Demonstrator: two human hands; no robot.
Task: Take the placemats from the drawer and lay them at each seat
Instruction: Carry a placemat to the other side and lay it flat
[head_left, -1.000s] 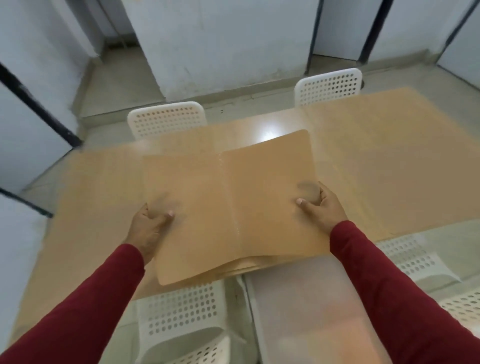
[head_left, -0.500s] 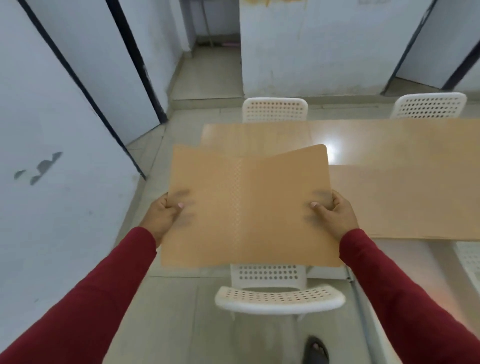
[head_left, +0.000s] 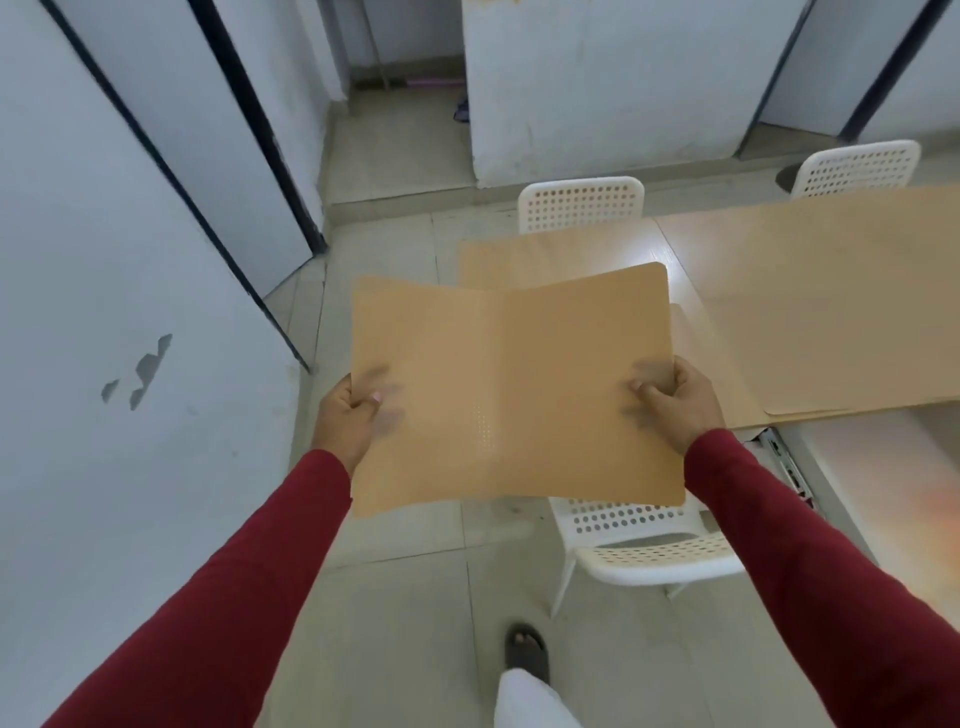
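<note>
A tan placemat (head_left: 514, 395), bent along its middle, hangs in the air over the floor and a white chair. My left hand (head_left: 349, 415) grips its left edge and my right hand (head_left: 675, 405) grips its right edge, thumbs on top. To the right stands the wooden table (head_left: 561, 254), and another tan placemat (head_left: 831, 332) lies flat on it near the front edge.
A white perforated chair (head_left: 644, 540) stands below the held mat at the table's near side. Two more white chairs (head_left: 581, 203) (head_left: 857, 167) stand at the far side. A grey wall (head_left: 104, 312) closes in on the left. My foot (head_left: 525, 649) is on the tiled floor.
The held placemat has moved from above the table leftward to beyond the table's left end. The view has swung left, and one mat now lies on the table.
</note>
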